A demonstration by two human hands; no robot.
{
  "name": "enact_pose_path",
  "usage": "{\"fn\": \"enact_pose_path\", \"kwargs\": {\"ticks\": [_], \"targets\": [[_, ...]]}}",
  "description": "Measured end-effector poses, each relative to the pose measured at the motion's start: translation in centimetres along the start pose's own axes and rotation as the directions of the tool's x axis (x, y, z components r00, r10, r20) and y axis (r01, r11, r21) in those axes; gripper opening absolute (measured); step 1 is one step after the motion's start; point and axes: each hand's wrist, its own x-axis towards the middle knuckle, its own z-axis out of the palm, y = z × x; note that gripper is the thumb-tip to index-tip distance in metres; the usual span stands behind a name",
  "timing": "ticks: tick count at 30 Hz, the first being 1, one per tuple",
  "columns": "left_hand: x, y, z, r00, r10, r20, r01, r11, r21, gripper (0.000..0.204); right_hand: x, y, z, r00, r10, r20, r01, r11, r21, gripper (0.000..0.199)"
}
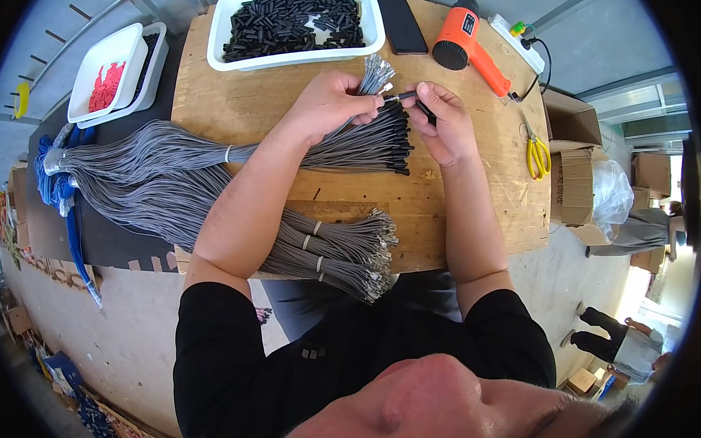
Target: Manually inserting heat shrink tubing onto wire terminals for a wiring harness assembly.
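Observation:
My left hand (329,105) is closed round a bunch of grey cables, whose bare, pale tips (376,73) fan out above the fingers. Facing it, my right hand (449,124) pinches a short black sleeve (408,96) at the end of one cable. Another black piece (425,112) lies between the fingers of that hand. Below both hands, a row of grey cables with black sleeved ends (398,144) rests on the wooden table (474,207). Nearer to me lie several tied bundles of grey cables (336,254) with bare ends.
A white tray of black sleeves (219,38) stands at the back beside a black phone (403,24). An orange heat gun (464,41), a power strip (516,42) and yellow scissors (537,157) lie right. Stacked white trays (80,97) and blue cables (52,175) are left.

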Motion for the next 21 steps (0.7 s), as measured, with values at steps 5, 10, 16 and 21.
{"fn": "enact_pose_path", "kwargs": {"ticks": [5,10,16,21], "targets": [[0.0,0.0,-0.3,0.999,-0.032,0.034,0.034,0.996,-0.077,0.020,0.1,0.3,-0.5,0.998,0.030,0.056,-0.033,0.998,0.050,0.021],[0.1,-0.1,-0.5,0.997,-0.047,0.055,0.052,0.994,-0.092,0.019,-0.1,0.5,0.3,0.997,0.049,0.065,-0.049,0.999,-0.001,0.020],[0.1,-0.2,-0.5,0.997,-0.055,0.062,0.059,0.995,-0.075,0.020,-0.3,0.4,0.5,0.998,0.033,0.061,-0.031,0.999,-0.041,0.018],[0.0,0.1,-0.4,0.996,-0.043,0.077,0.049,0.996,-0.069,0.022,-0.2,0.6,0.7,0.998,0.049,0.046,-0.048,0.999,-0.026,0.018]]}}
